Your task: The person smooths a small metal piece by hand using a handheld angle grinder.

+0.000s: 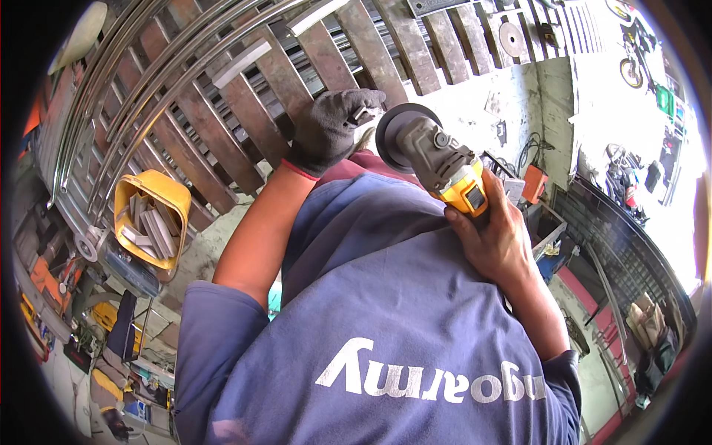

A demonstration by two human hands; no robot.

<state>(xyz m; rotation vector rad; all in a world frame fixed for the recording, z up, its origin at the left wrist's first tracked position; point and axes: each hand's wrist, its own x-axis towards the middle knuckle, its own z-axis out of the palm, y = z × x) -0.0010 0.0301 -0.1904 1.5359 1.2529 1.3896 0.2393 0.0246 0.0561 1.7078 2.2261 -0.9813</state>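
My left hand (326,132), in a dark grey knitted glove with a red cuff, is closed on a small metal piece (362,114) that sticks out at the fingertips. My bare right hand (498,236) grips the yellow body of an angle grinder (439,154), held in front of my waist. The grinder's round dark disc (391,138) faces the gloved hand, close beside the metal piece. Whether disc and piece touch I cannot tell. Part of the grinder's rear end is hidden by my right hand.
A bench of rusty metal slats (256,111) spans the far side, carrying long shiny rods (152,96), flat bars (241,63) and a loose disc (510,38). At left stands a cut yellow container (127,204) with several metal pieces. An orange box (534,184) and cables (532,148) lie to the right.
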